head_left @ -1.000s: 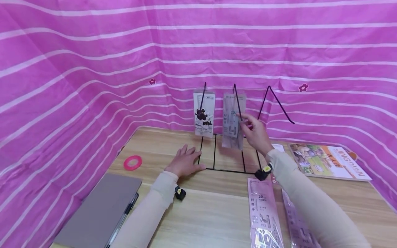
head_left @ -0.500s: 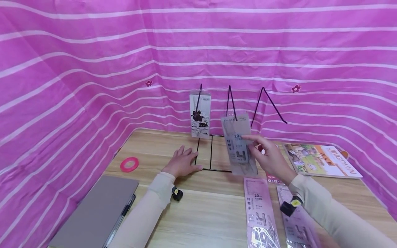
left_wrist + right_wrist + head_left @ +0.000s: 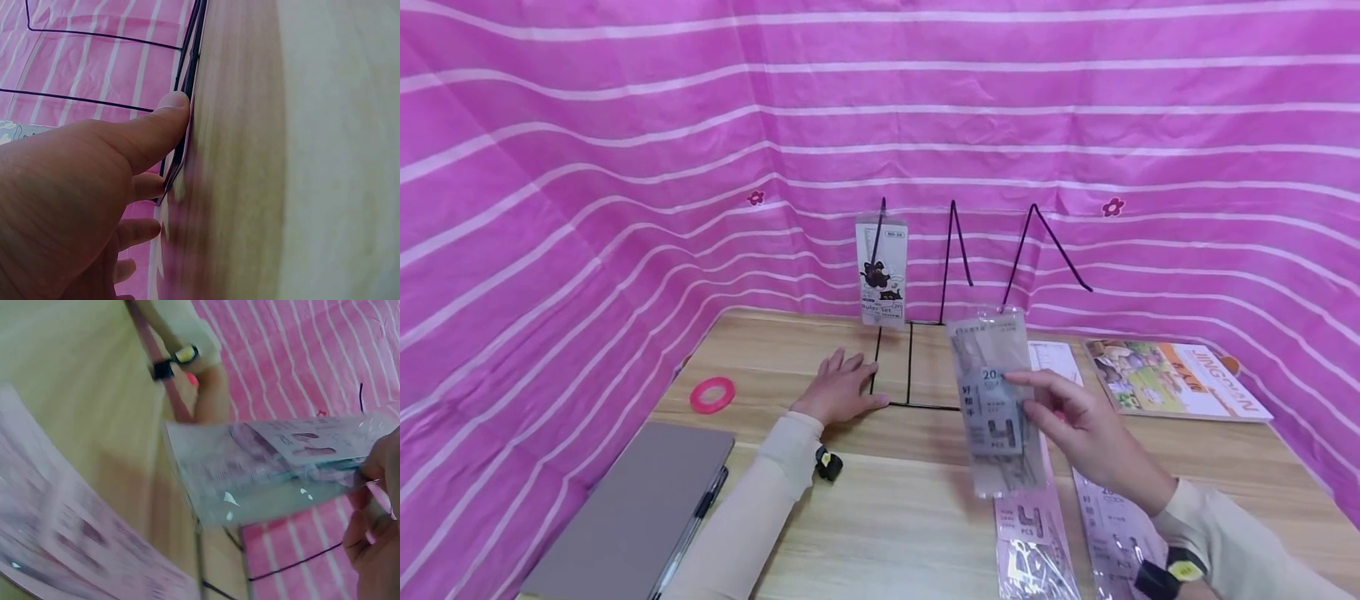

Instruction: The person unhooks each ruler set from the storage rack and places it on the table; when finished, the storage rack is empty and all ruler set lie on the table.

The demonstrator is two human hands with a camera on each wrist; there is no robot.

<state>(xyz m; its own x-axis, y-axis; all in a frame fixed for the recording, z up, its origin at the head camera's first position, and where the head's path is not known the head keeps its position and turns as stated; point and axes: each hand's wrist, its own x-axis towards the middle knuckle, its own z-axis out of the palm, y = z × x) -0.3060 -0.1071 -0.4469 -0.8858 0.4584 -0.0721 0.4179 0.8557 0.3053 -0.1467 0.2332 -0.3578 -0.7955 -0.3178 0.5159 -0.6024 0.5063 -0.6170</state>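
My right hand (image 3: 1086, 429) pinches the right edge of a grey-clear ruler-set packet (image 3: 996, 408), held tilted in front of the black wire rack (image 3: 911, 367). In the right wrist view, the same packet (image 3: 281, 469) stretches left from the fingertips. My left hand (image 3: 838, 387) rests with spread fingers on the left of the rack's base; its thumb lies along the wire in the left wrist view. A white ruler-set packet (image 3: 882, 271) with black cats hangs on the left hook. The middle hook (image 3: 958, 242) and right hook (image 3: 1060, 246) are bare.
Two pink ruler packets (image 3: 1033, 525) (image 3: 1120, 533) lie at the front right, one partly under the held packet. Behind are a white-and-red packet (image 3: 1060, 358) and a magazine (image 3: 1187, 379). A grey notebook (image 3: 632, 500), pen (image 3: 700, 512) and pink ring (image 3: 712, 395) lie left.
My right hand has drawn the grey packet off the middle hook and carried it down and toward me. The left hand has stayed on the rack's base.
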